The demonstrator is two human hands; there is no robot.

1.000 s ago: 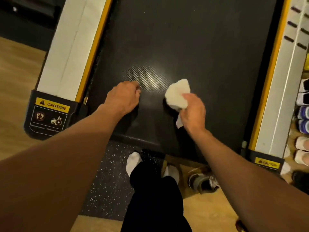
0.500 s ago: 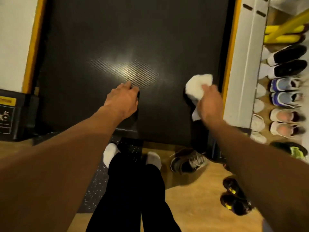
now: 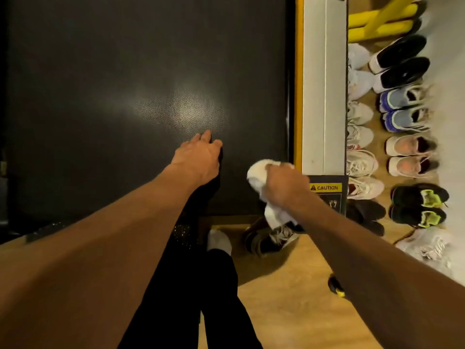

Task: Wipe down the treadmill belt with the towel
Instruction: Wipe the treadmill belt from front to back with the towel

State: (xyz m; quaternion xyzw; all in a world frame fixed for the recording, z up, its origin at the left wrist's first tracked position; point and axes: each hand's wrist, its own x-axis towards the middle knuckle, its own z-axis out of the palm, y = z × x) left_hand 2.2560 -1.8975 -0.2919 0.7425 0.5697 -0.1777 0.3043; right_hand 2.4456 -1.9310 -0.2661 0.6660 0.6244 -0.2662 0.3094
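Your right hand (image 3: 284, 187) has its fingers curled tight round the towel (image 3: 259, 172), which is bunched up at the near right corner of the belt (image 3: 125, 96), just beside the yellow-edged side rail (image 3: 324, 96). Your left hand (image 3: 198, 157) lies on the belt with fingers stretched out, bracing you.

Risks as I see it — the towel's loose end hangs past the belt's back edge, so it could snag by the rail or drag on the floor (image 3: 289, 311). If the belt rolls under that braced hand, you could pitch forward. Balled up like that, it'll probably only clean a thin strip too.
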